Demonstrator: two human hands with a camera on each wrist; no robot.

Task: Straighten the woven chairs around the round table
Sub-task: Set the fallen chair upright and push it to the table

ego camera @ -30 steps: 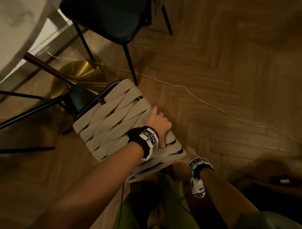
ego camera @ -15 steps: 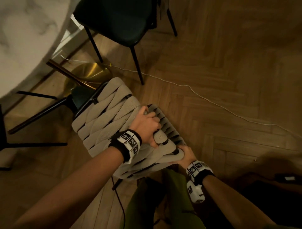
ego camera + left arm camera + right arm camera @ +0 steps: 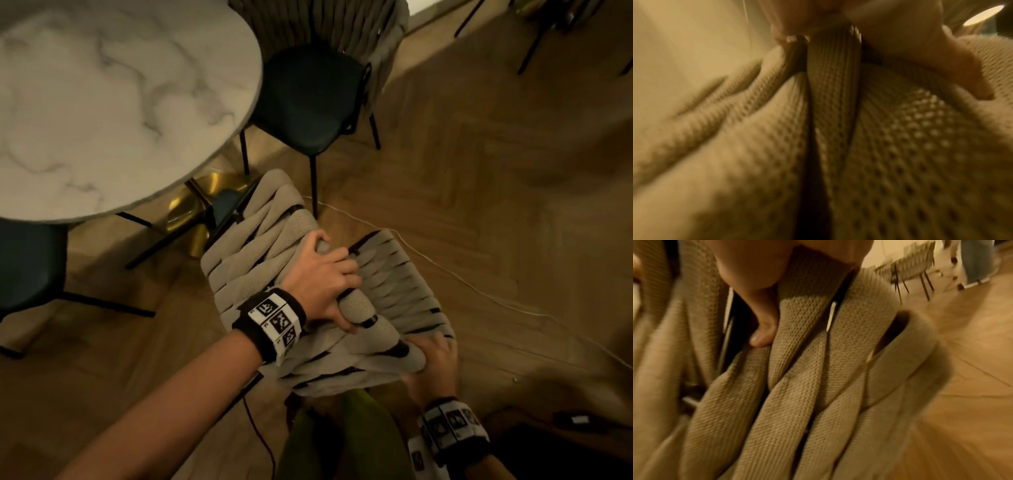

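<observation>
Two hands on one woven chair (image 3: 274, 240), nearest the camera, at 6 o'clock of the head view. Largest first: herringbone wood floor (image 3: 479, 205) fills the right half. Round marble surface (image 3: 102, 96) sits at 10 o'clock, brass base (image 3: 191, 205) showing under its edge. Second chair (image 3: 308, 102) with dark seat and woven back stands at 12 o'clock, seat just beside the surface rim. Third dark seat (image 3: 24, 267) at 9 o'clock, partly under the rim. More dark chair legs (image 3: 534, 44) at 1 o'clock, well apart from the rest.

Held chair: beige strap backrest, black frame, its dark seat tucked toward the brass base at 11 o'clock of the backrest. White cable (image 3: 462, 281) runs across the floor behind it, from 12 toward 3 o'clock.

Left hand (image 3: 322, 281), marker wristband on: fingers curled over the top rail, thumb on the near side, gripping a strap-wrapped section. Left wrist view confirms it: fingers (image 3: 789, 21) and thumb pinch a strap of the weave (image 3: 834, 81).

Right hand (image 3: 435, 359) at 5 o'clock: holds the lower right corner of the backrest, fingers wrapped under the edge. Right wrist view shows a fingertip (image 3: 762, 335) pressed into a gap between straps (image 3: 797, 369); blurred further out.
</observation>
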